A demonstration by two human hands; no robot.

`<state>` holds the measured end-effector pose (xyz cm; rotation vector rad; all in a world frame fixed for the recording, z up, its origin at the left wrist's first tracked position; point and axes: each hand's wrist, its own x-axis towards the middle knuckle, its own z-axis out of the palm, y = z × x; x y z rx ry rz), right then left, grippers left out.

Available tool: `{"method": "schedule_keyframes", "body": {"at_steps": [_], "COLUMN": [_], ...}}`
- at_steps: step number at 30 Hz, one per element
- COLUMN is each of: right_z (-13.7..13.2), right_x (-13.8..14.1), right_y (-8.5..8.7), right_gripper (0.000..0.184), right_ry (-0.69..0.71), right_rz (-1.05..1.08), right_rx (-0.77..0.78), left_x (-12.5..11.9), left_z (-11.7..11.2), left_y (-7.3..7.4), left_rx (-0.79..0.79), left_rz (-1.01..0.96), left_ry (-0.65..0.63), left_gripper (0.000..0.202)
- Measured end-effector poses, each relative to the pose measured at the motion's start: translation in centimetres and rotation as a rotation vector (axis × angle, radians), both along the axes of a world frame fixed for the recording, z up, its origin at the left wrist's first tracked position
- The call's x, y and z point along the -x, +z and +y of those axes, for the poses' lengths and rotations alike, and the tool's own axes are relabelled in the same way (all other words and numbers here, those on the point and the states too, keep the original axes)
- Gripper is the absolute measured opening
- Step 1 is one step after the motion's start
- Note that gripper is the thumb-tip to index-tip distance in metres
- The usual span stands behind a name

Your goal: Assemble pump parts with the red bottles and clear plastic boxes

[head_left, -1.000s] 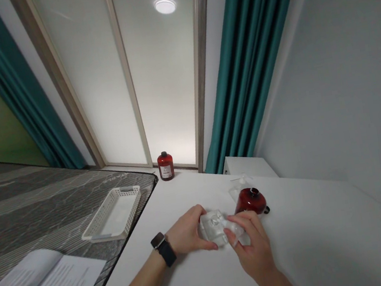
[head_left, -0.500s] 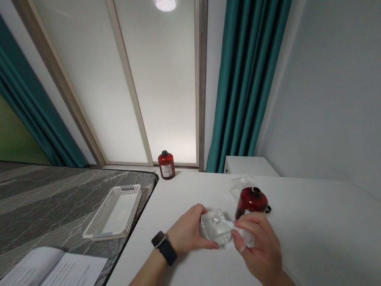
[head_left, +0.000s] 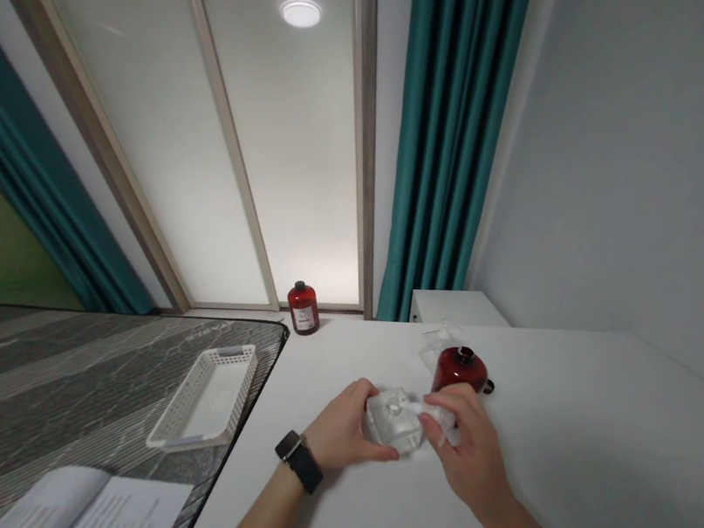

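My left hand [head_left: 343, 431], with a black watch on the wrist, grips the left side of a clear square glass container [head_left: 389, 408] standing on the white table. A small round opening or ring shows in the container's top. At its right side, my right hand [head_left: 470, 432] pinches a small white, crumpled-looking thing [head_left: 439, 417], perhaps a tissue, with its tip against or close to the glass. My fingers hide much of it. Just beyond my right hand stands a dark red bottle [head_left: 459, 369], uncapped, with a small black piece [head_left: 488, 386] beside it.
A second red bottle [head_left: 303, 309] with a black cap and white label stands at the table's far edge. Clear plastic wrapping [head_left: 438, 341] lies behind the nearer bottle. Left of the white table [head_left: 378, 525], a white basket [head_left: 179, 413] and an open book [head_left: 125, 518] rest on a grey striped surface.
The whole view has shifted slightly. My right hand has moved a little left with the white thing, closer to the glass container. My left hand keeps its grip.
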<state>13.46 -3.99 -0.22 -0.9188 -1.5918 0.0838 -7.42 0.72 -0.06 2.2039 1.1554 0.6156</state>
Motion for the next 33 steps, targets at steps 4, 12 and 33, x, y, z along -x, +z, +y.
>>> {"method": "schedule_keyframes", "body": {"at_steps": [4, 12, 33], "right_z": [0.7, 0.5, 3.8], "right_x": [-0.6, -1.9, -18.0], "right_y": [-0.4, 0.1, -2.6], "right_gripper": [0.011, 0.013, 0.029], "right_ry": [0.05, 0.082, -0.298], "right_rz": [0.199, 0.273, 0.259], "right_rx": [0.145, 0.122, 0.498], "left_x": [-0.1, 0.0, -0.4], "left_z": [0.0, -0.1, -0.5], "left_y": [-0.1, 0.0, 0.6], "left_rx": [0.017, 0.052, 0.048], "left_rz": [-0.017, -0.033, 0.027], "left_ry": [0.002, 0.013, 0.006], "left_gripper": [0.065, 0.058, 0.042]}}
